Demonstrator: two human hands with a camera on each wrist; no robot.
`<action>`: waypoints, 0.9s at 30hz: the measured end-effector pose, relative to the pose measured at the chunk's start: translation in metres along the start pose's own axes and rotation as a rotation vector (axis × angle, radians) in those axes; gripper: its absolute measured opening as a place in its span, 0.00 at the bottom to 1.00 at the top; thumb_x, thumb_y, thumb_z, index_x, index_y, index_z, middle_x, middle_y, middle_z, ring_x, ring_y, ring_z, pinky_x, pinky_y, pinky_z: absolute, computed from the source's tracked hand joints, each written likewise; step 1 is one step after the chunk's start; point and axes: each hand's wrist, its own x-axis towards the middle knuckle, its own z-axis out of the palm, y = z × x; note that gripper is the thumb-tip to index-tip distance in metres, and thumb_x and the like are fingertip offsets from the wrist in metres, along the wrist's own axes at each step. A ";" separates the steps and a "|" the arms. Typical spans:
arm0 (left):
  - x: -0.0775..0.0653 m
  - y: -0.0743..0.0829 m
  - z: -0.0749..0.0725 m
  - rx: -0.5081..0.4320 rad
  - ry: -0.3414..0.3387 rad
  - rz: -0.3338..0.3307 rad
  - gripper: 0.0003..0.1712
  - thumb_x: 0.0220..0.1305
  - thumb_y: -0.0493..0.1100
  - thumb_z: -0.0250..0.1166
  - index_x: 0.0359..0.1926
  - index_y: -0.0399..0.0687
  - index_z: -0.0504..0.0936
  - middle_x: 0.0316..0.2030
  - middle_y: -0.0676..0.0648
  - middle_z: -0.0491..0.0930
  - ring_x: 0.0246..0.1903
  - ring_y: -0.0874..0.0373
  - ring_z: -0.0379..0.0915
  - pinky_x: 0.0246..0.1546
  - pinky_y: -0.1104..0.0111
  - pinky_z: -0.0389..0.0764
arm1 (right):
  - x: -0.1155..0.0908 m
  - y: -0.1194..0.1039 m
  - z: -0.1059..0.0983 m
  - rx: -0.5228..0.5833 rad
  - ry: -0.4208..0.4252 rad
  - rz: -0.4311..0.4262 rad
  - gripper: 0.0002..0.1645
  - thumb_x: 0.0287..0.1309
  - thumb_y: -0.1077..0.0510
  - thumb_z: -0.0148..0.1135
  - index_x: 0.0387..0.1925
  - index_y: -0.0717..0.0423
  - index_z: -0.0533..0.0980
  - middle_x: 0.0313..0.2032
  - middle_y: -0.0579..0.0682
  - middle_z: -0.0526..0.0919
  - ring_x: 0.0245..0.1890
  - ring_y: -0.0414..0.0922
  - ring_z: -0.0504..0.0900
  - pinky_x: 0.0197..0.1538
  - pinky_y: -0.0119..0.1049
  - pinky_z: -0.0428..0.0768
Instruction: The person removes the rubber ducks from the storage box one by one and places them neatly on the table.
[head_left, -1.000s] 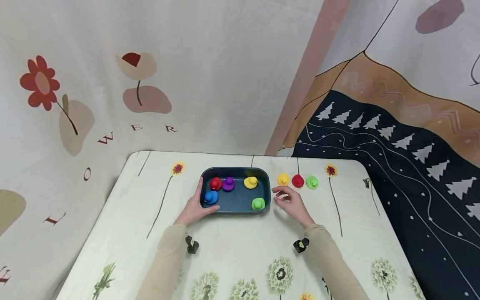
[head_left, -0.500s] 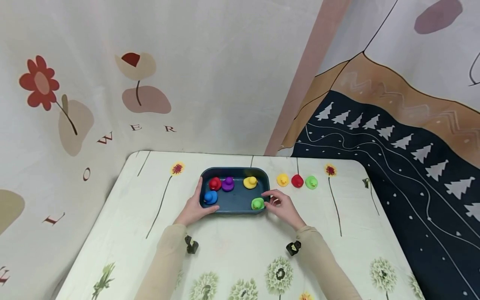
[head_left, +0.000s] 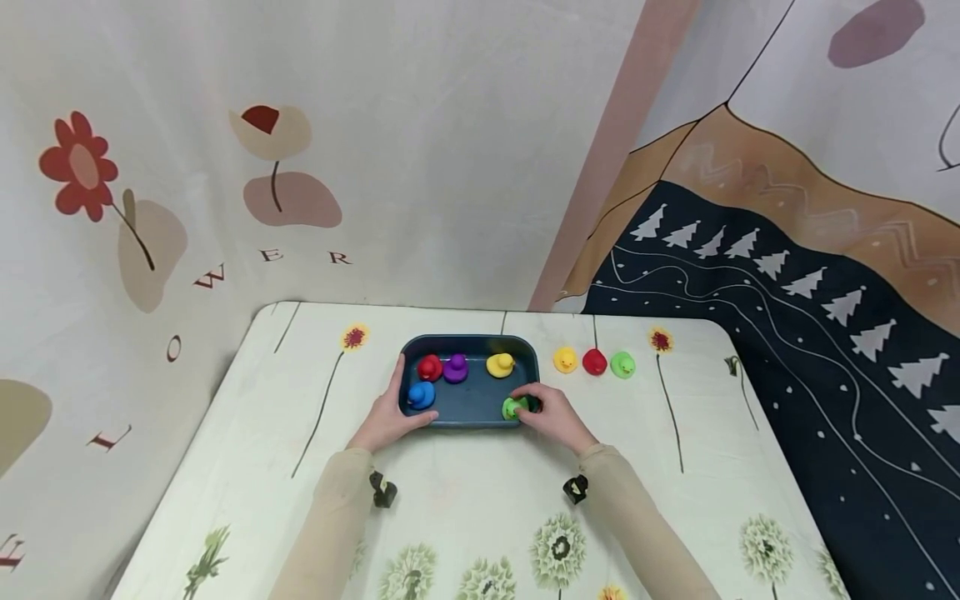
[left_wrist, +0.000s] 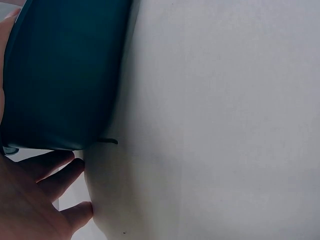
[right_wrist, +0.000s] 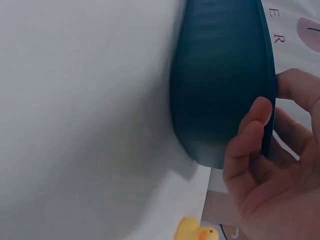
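In the head view a dark blue rectangular tray [head_left: 472,412] rests on the table. My left hand [head_left: 386,417] grips its left end, thumb along the front rim and fingers at the side. At the front right corner, my right hand [head_left: 558,419] reaches over the rim and pinches a green rubber duck [head_left: 512,407], partly covered by the fingers. Also inside are a red duck [head_left: 430,367], a purple duck [head_left: 455,368], a blue duck [head_left: 422,395] and a yellow duck [head_left: 500,365]. The right wrist view shows curled fingers straddling the tray wall, which hides the duck.
Right of the tray, a second yellow duck [head_left: 566,360], another red duck [head_left: 595,362] and another green duck [head_left: 622,365] stand in a row. A flower-printed cloth covers the table [head_left: 465,492]. Printed curtains [head_left: 450,167] hang behind it.
My right hand has moved left from beside the tray, over its right rim, and closed its fingers on the green duck inside. The left hand stays at the tray.
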 end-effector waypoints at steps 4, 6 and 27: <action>0.000 -0.001 0.000 -0.001 0.001 -0.001 0.69 0.51 0.60 0.74 0.76 0.63 0.29 0.72 0.32 0.48 0.67 0.33 0.51 0.64 0.41 0.55 | 0.007 -0.006 -0.001 -0.030 -0.052 0.096 0.14 0.57 0.63 0.66 0.46 0.57 0.81 0.46 0.50 0.81 0.48 0.50 0.76 0.54 0.46 0.75; 0.001 -0.001 0.000 -0.004 0.002 -0.002 0.69 0.51 0.60 0.74 0.76 0.64 0.29 0.72 0.32 0.48 0.67 0.33 0.51 0.63 0.41 0.55 | 0.012 -0.008 -0.002 -0.046 -0.086 0.146 0.15 0.56 0.63 0.66 0.47 0.57 0.81 0.47 0.51 0.81 0.49 0.50 0.75 0.55 0.46 0.74; 0.001 -0.002 0.000 -0.006 0.007 0.005 0.69 0.51 0.60 0.74 0.76 0.63 0.30 0.71 0.31 0.50 0.66 0.32 0.52 0.63 0.41 0.56 | 0.026 -0.008 -0.008 -0.078 -0.188 0.172 0.12 0.53 0.62 0.72 0.41 0.55 0.83 0.40 0.50 0.80 0.31 0.44 0.76 0.32 0.35 0.79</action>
